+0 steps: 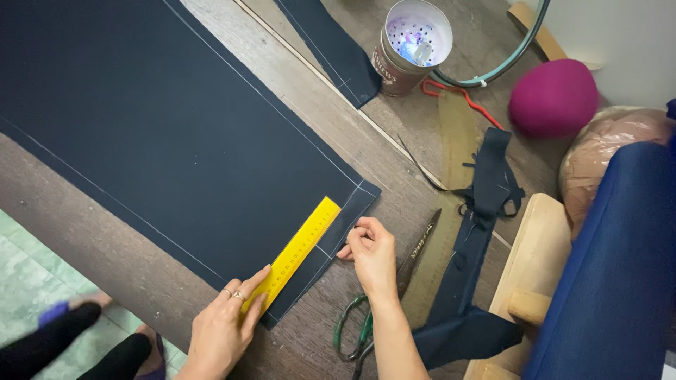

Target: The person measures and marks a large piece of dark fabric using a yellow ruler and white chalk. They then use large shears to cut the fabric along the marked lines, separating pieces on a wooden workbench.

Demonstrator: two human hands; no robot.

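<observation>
A big piece of dark blue cloth [162, 134] lies flat on the brown wooden desk [84, 232]. It covers most of the desk's left part. Thin white chalk lines run just inside its edges and cross near its corner, close to the front edge of the desk. A yellow ruler [299, 252] lies on the cloth by that corner, slanted along one chalk line.

The left hand [224, 327] presses flat on the low end of the ruler. Its fingers [255, 281] are stretched out and hold nothing; they just push the ruler down. There are rings on two of them. The right hand [371, 255] rests just beside the cloth's edge. Its fingers [352, 236] are pinched together at the edge, maybe on a small bit of chalk, but it is too tiny to tell.

Big scissors [366, 317] with green handles lie on the desk under the right wrist. A strip of dark cloth scraps [479, 232] lies to the right of them.

Near the far edge of the desk stands a round brown tin [412, 46]. It is open and shiny inside, with some small bits at the bottom that are hard to make out. A dark pink felt hat shape [554, 97] sits near the far right corner.
</observation>
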